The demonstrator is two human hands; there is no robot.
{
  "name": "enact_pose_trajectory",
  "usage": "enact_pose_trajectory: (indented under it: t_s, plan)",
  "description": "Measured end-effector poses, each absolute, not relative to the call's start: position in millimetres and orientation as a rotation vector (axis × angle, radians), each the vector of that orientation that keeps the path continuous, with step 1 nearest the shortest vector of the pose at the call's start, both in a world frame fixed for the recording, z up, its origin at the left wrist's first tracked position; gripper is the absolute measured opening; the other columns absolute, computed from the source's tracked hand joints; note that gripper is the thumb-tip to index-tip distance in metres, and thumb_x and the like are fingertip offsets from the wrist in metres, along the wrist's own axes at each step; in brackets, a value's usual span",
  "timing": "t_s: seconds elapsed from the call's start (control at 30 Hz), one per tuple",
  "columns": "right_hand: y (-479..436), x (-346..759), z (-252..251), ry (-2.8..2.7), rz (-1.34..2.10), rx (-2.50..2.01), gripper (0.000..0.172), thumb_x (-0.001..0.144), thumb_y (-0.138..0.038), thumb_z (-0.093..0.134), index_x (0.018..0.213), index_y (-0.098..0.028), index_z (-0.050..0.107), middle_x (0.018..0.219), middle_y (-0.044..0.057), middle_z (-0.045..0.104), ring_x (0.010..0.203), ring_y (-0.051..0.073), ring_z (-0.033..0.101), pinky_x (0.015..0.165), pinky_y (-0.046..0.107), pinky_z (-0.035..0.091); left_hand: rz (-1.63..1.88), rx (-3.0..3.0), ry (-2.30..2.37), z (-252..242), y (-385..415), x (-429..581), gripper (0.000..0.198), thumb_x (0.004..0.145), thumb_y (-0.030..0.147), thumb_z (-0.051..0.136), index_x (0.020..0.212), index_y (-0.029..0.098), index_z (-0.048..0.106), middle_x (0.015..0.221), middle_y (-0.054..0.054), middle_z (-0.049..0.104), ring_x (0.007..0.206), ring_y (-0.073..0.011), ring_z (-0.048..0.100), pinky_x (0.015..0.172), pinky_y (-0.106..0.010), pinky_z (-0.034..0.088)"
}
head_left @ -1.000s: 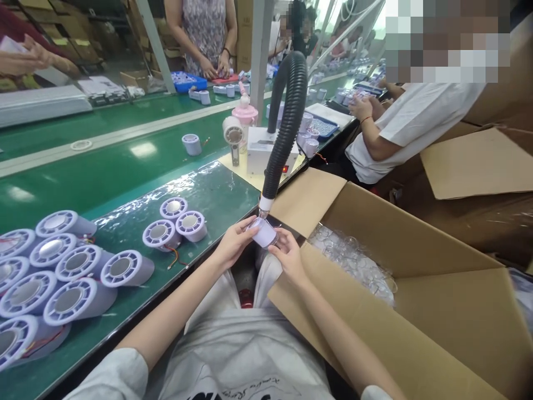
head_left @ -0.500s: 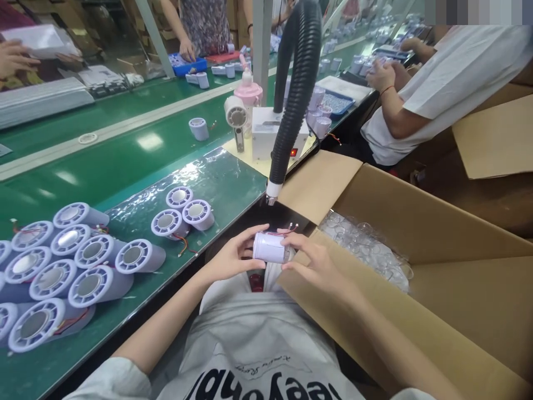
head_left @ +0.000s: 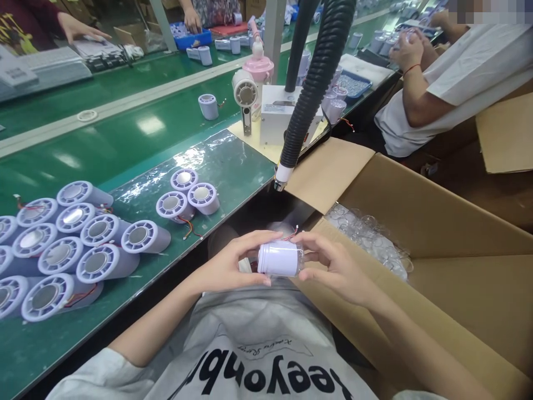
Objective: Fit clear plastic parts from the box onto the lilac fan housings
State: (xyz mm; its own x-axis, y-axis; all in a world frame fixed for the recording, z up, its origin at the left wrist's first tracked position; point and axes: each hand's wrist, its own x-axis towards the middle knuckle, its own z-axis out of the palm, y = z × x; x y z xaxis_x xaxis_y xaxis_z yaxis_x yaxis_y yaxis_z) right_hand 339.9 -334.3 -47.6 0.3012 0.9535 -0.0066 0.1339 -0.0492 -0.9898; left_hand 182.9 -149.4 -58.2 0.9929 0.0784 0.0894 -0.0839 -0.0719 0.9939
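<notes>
Between my two hands a lilac cylinder (head_left: 278, 258) lies on its side above my lap, with clear plastic round its right end and thin red wires at its top. My left hand (head_left: 233, 261) grips the cylinder's left end between thumb and fingers. At the other end, my right hand (head_left: 331, 264) holds the clear plastic with thumb and fingers. Three similar lilac cylinders (head_left: 203, 194) stand together on the green bench to the left, and a larger group of them (head_left: 100, 230) is further left.
A black flexible hose (head_left: 310, 83) hangs from above, its metal tip over the bench edge. An open cardboard box (head_left: 441, 205) with clear plastic rings (head_left: 366, 239) is on the right. Behind are a grey device (head_left: 277, 114), a pink cup (head_left: 259, 69) and co-workers' hands.
The view has shifted slightly. Both my hands and the cylinder sit a little lower and further right, and more clear plastic shows at its right end. A person's hand at the far left has moved.
</notes>
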Motion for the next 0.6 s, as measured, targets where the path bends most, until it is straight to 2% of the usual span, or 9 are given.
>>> enact_pose_trajectory:
  t_s: [0.17,0.3,0.4,0.6]
  plan:
    - [-331,337,-46,-0.923,1.092,-1.358,0.032,0.084,-0.031,0.069,0.113,-0.025,0.056,0.111,0.004,0.064,0.093,0.019,0.064,0.074,0.029,0.056,0.138,1.642,-0.004,-57,-149,180,0.073,0.07,0.016,0.079,0.135,0.033,0.051,0.14,-0.008,0.05,0.126,-0.0266,0.051,0.101,-0.038,0.048]
    - [-327,337,-48,-0.797,1.187,-1.35,0.031,0.084,-0.04,0.067,0.106,-0.022,0.055,0.093,0.003,0.067,0.078,0.017,0.064,0.067,0.028,0.054,0.163,1.649,-0.029,-59,-148,180,0.074,0.068,0.015,0.079,0.135,0.033,0.051,0.14,-0.008,0.051,0.129,-0.0263,0.049,0.105,-0.039,0.046]
    - [-324,337,-53,-0.724,1.247,-1.316,0.033,0.084,-0.048,0.066,0.101,-0.021,0.055,0.08,0.0,0.064,0.067,0.014,0.064,0.064,0.027,0.054,0.172,1.648,-0.028,-62,-146,181,0.075,0.068,0.015,0.08,0.135,0.032,0.051,0.14,-0.009,0.051,0.13,-0.027,0.048,0.105,-0.04,0.045]
    - [-321,336,-64,-0.562,1.412,-1.248,0.042,0.083,-0.058,0.063,0.094,-0.019,0.052,0.071,0.0,0.065,0.06,0.014,0.068,0.057,0.022,0.056,0.17,1.644,-0.049,-66,-146,180,0.076,0.067,0.015,0.08,0.135,0.033,0.052,0.141,-0.01,0.051,0.131,-0.028,0.048,0.106,-0.042,0.044]
